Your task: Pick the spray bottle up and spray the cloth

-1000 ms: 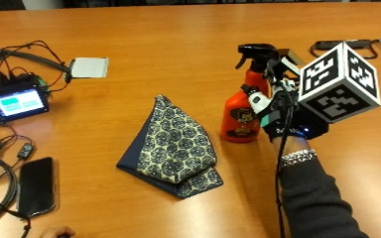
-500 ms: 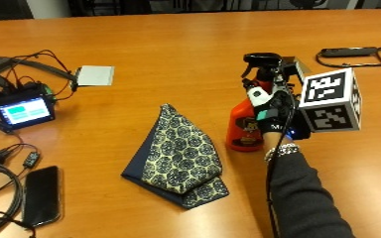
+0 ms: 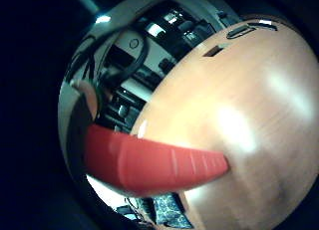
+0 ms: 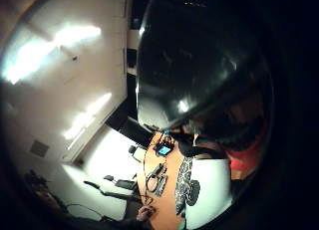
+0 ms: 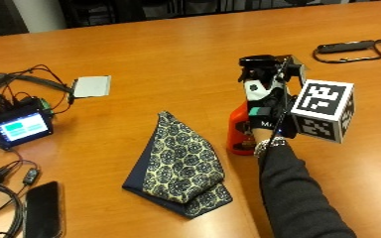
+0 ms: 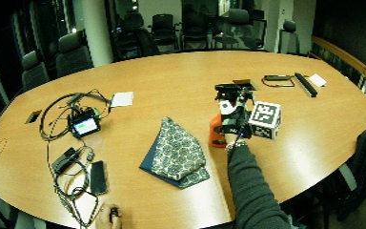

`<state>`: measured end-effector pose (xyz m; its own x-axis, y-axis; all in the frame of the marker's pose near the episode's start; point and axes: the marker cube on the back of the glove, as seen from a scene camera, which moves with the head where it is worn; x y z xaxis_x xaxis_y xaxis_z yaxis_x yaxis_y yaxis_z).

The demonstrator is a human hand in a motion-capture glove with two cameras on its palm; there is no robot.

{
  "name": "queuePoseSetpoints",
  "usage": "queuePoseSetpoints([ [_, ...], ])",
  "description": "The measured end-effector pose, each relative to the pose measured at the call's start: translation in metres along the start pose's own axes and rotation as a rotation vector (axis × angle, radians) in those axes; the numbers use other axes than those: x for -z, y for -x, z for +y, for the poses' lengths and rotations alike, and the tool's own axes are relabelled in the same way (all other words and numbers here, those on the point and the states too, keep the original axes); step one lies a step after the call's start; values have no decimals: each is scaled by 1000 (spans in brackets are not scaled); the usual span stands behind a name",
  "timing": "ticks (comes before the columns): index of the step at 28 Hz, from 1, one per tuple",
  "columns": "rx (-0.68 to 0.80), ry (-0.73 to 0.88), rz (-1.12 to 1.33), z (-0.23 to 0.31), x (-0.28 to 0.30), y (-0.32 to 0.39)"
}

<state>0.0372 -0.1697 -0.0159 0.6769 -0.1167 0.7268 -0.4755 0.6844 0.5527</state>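
Observation:
An orange-red spray bottle (image 5: 238,135) with a black trigger head (image 5: 262,63) stands upright just right of the cloth. My gloved right hand (image 5: 267,108) grips the bottle's neck from behind, fingers curled round it below the head. The cloth (image 5: 178,163), dark blue with a cream pattern, lies folded on the wooden table (image 5: 177,44). I cannot tell whether the bottle's base touches the table. The little finger side palm view shows the bottle's red body (image 3: 149,165) close to the palm. In the thumb side palm view the black head (image 4: 199,65) looms large, with the cloth (image 4: 184,185) beyond.
At the left edge, a small screen device (image 5: 20,126) sits among cables with a dark phone (image 5: 42,210) nearer the front. A white card (image 5: 91,87) lies at the back left. A black strap-like item (image 5: 346,47) lies far right.
The outside picture has shifted, so its camera moved. The hand has closed round the bottle's neck, covering more of it than a second ago. The cloth lies as before.

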Motion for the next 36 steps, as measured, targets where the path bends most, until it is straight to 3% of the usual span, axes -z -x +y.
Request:
queuePoseSetpoints([
  [10,131,-216,81,2,9,4],
  [21,207,-175,146,-6,15,5],
  [36,736,-11,486,-22,15,47],
])
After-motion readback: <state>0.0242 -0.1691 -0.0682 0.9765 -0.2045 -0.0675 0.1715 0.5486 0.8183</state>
